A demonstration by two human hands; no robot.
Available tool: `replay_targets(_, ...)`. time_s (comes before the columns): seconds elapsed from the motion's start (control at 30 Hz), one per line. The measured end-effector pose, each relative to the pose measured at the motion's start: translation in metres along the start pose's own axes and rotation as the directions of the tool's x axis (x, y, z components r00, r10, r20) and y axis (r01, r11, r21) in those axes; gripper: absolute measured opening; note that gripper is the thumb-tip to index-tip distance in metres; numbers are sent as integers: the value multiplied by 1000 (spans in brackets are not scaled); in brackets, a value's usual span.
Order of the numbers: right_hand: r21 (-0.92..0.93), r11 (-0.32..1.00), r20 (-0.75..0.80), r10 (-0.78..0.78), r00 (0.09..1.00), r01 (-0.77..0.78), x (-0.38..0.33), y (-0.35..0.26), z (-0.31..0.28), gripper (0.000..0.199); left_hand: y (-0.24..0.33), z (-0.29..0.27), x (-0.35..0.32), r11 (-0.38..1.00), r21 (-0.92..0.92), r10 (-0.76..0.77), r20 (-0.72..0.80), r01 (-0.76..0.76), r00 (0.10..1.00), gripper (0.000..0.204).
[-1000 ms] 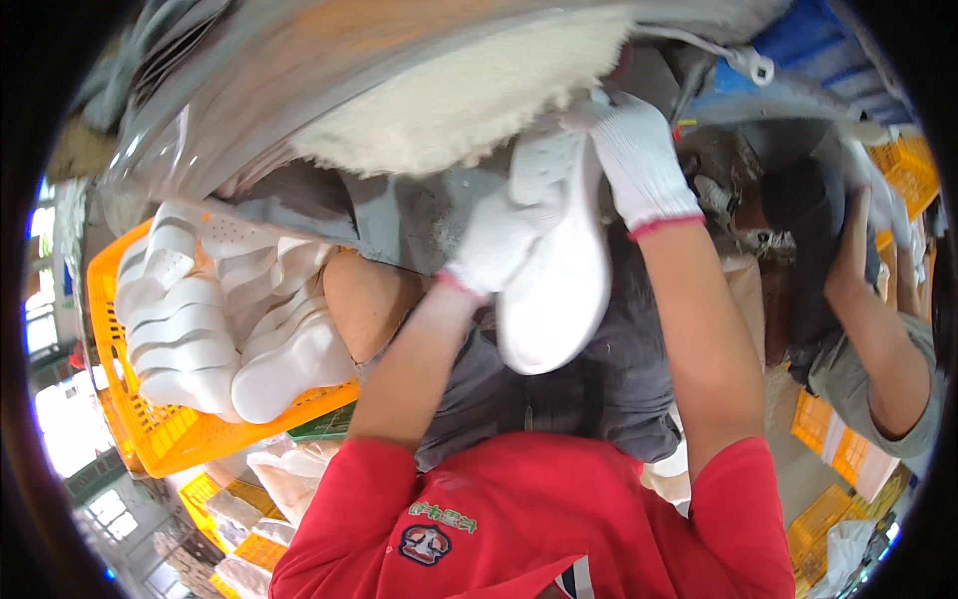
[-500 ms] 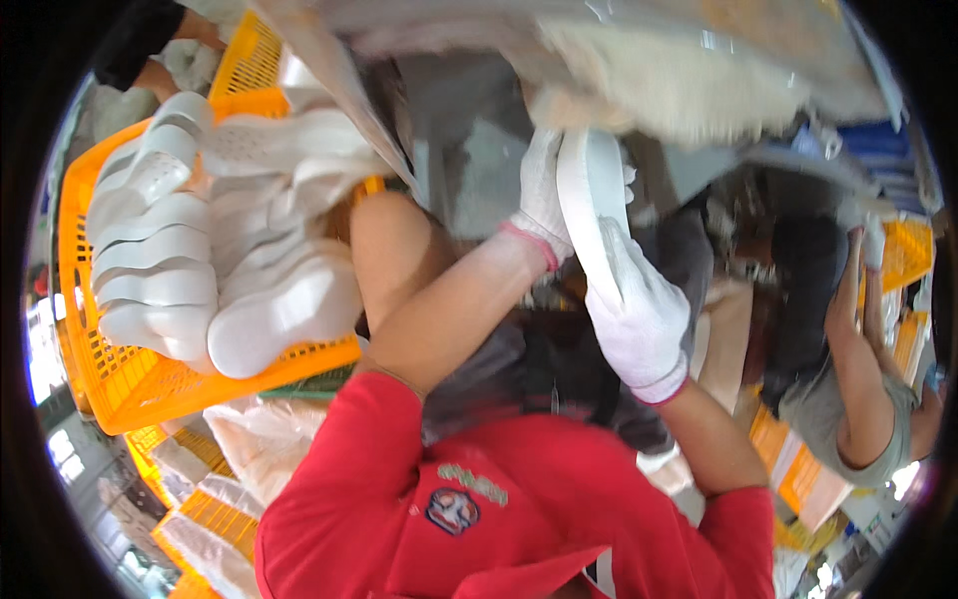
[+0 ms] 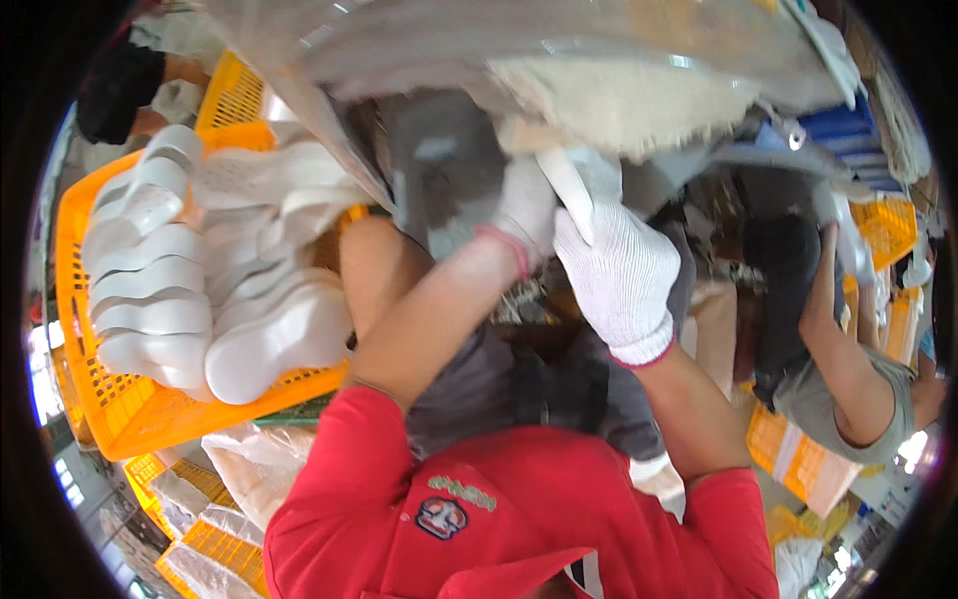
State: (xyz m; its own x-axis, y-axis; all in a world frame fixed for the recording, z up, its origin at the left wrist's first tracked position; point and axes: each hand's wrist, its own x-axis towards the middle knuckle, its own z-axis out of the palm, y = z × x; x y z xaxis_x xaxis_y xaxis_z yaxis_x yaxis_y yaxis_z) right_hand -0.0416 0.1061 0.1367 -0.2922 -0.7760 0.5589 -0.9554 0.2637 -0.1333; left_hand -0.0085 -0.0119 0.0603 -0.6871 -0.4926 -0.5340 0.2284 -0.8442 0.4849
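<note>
A white shoe sole [image 3: 568, 196] is held between my two gloved hands, tilted, with its narrow edge toward me. My left hand [image 3: 524, 208], in a white knit glove with a pink cuff, is closed around its far left side; the fingers are partly hidden. My right hand [image 3: 621, 272], gloved the same way, grips the near end from the right. The far end of the sole reaches up to a fuzzy cream buffing wheel [image 3: 624, 105] and seems to touch it, though the contact point is hidden.
A grey hood [image 3: 419, 50] arches over the wheel. To my left stands an orange plastic crate [image 3: 150, 431] stacked with white soles [image 3: 277, 347]. More yellow-orange crates [image 3: 235, 544] lie lower left. A co-worker's arm [image 3: 848, 384] and further crates are at the right.
Both hands have turned the sole from showing its broad side to nearly edge-on. My right hand has shifted slightly up and left, its back now facing up. The whole view has shifted a little.
</note>
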Motion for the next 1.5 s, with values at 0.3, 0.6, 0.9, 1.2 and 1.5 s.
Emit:
replay_targets(0.3, 404, 840, 447, 164, 879, -362, 21, 15, 24, 23, -39, -31, -3, 807, 397, 390, 195, -436, 900, 36)
replay_targets(0.6, 527, 119, 833, 122, 539, -842, 38, -8, -15, 49, 33, 1, 22, 962, -250, 157, 193, -106, 969, 79)
replay_targets(0.9, 200, 833, 530, 351, 772, -516, -25, -35, -56, 64, -1, -1, 12, 930, -355, -67, 93, 96, 993, 104)
replay_targets(1.2, 170, 955, 204, 208, 957, -244, 8, -18, -21, 41, 1, -30, 32, 995, -100, 37, 232, -14, 972, 90)
replay_targets(1.5, 367, 864, 491, 135, 861, -345, 22, 0, -5, 37, -29, -14, -7, 924, -383, 85, 163, -16, 983, 84)
